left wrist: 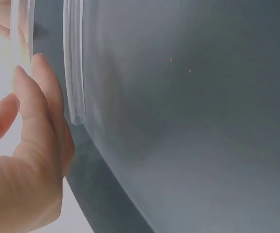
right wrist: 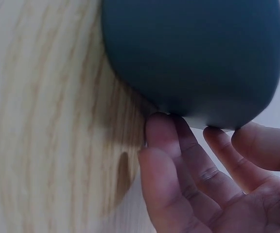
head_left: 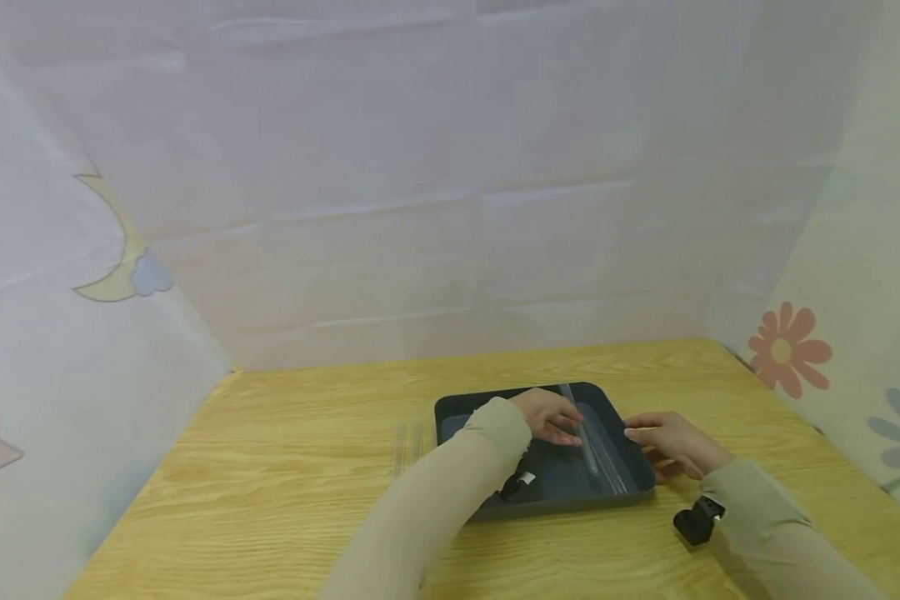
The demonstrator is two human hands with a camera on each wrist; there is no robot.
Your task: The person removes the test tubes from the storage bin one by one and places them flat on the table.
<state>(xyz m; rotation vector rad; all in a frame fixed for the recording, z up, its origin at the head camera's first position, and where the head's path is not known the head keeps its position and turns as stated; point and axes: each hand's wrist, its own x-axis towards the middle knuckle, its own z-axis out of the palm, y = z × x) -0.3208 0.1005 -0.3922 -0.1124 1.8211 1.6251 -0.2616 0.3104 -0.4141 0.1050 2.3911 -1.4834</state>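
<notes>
A dark grey tray [head_left: 570,497] lies on the table. Two clear plastic tubes slant across its right part, one tube [head_left: 611,467] lying in the tray. The other tube [head_left: 589,450] crosses the far rim and passes at the fingertips of my left hand [head_left: 547,412], which appears to pinch it between thumb and fingers. In the left wrist view this clear tube [left wrist: 22,34] runs down to the fingertips, partly lost in glare. Outside the tray's right wall, my right hand [head_left: 675,446] has its fingertips against the wall and rim, fingers loosely bent.
Left of the tray, more clear strips or tubes [head_left: 399,450] lie on the wooden table [head_left: 285,467], partly hidden by the left sleeve. A pale wall sheet [head_left: 420,250] stands behind the table. A black wrist camera [head_left: 696,522] hangs under the right sleeve.
</notes>
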